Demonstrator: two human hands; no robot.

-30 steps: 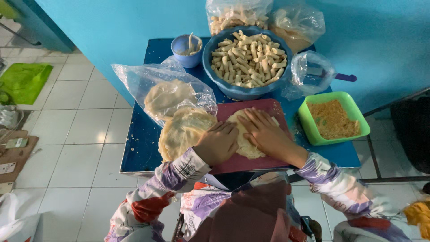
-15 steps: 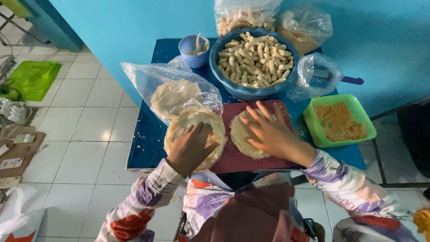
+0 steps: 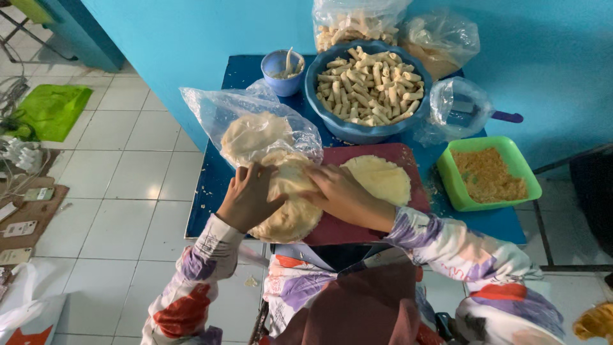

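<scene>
Left hand (image 3: 246, 199) and right hand (image 3: 338, 191) pinching the top wrapper off a stack of thin dough rounds (image 3: 290, 207), single round (image 3: 380, 179) beside on the maroon board (image 3: 408, 156), blue bowl of rolls (image 3: 367, 83) behind

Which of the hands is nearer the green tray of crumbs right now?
Right. The right hand rests on the wrapper stack, with the red board between it and the green tray; the left hand sits further left, at the stack's far edge.

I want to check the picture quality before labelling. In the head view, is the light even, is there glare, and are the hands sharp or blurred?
Head view: soft, even light, only faint shadows under the blue bowl; glare on the clear plastic bag; left hand and right hand on the stack of flat dough rounds look fairly sharp; edges bend slightly from the wide lens.
</scene>
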